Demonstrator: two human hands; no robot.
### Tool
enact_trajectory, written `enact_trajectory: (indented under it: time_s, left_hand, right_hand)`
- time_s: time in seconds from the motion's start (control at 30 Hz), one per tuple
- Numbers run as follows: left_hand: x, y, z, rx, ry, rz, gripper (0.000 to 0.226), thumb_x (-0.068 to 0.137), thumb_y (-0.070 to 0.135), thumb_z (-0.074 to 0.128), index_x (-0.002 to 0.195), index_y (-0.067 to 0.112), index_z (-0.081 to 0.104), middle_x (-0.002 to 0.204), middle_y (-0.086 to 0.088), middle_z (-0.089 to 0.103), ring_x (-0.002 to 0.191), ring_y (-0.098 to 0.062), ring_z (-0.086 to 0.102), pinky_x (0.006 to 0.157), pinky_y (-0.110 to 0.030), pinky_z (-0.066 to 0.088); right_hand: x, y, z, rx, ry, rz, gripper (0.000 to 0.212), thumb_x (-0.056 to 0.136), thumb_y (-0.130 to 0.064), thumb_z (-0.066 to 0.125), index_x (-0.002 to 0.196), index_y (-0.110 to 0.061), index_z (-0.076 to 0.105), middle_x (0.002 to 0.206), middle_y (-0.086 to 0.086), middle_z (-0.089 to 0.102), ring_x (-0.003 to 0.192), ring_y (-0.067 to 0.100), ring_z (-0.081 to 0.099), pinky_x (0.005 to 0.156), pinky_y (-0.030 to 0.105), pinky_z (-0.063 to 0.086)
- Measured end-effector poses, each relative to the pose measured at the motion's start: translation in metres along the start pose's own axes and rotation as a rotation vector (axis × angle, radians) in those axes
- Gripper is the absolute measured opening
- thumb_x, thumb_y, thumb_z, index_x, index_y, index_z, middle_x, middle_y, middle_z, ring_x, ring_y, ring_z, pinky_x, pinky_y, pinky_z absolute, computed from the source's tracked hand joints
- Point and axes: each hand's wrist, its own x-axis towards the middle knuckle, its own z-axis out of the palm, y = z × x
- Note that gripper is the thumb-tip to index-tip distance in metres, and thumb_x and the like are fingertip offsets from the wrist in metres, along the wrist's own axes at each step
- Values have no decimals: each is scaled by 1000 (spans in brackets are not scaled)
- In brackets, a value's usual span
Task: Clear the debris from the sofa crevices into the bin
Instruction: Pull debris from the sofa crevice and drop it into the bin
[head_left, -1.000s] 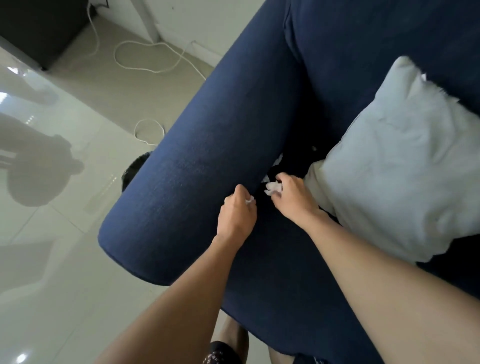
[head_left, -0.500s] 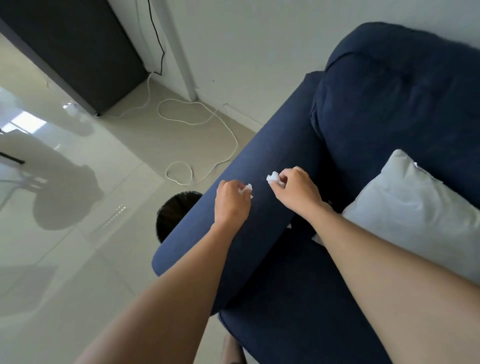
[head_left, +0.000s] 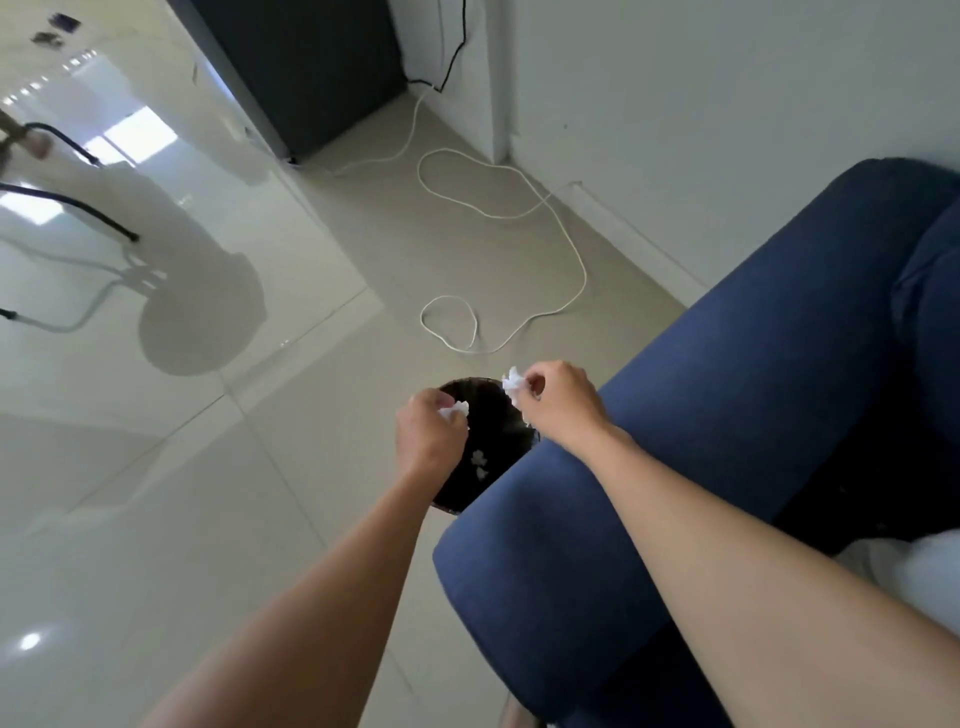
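Note:
A round black bin stands on the floor beside the blue sofa's armrest. Both hands hover over its opening. My left hand pinches a small crumpled white paper scrap. My right hand holds another white paper scrap at its fingertips, above the bin's far rim. Two white scraps lie at the bottom of the bin. The sofa crevice is out of sight.
A white cable loops over the tiled floor behind the bin. A dark cabinet stands by the wall at the back. A white cushion peeks in at the right edge. Black chair legs show at the far left.
Both hands have lifted from the sofa crevice, crossed the armrest and now hold their paper scraps over the bin. The view swung left, away from the seat.

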Motion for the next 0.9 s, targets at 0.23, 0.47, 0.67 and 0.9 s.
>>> enact_trajectory:
  time_s: [0.23,0.47,0.67,0.9]
  left_hand:
    - [44,-31,-7,-57,-22,-99,24,88,25,60,105,9,66,108,-10,68,99,-28,65,84,-34,52]
    - [54,-36,-6,-19,-102,-156,43,93,29,55,132,9,57,134,-11,59,122,-28,56,97,-33,44]
    - [33,-11,-4,58,-158,-73,45,93,34,53,131,10,57,133,-10,61,121,-28,58,98,-35,46]
    - [-29,60,29,167,-200,175,39,93,41,47,114,17,68,112,-6,71,109,-28,62,92,-38,51]
  right_hand:
    - [30,-28,46,-68,-90,51,17,86,-23,58,97,-15,67,104,6,69,97,30,64,77,31,47]
    - [33,-36,47,-61,-248,90,49,89,-16,52,137,-16,49,142,9,50,127,28,50,105,39,44]
    - [21,-25,14,-47,-159,72,45,90,-13,49,135,-11,50,142,10,49,130,27,47,104,37,41]
    - [-25,23,-61,-22,-2,80,56,94,-17,48,147,-10,33,154,7,35,141,25,35,112,40,34]
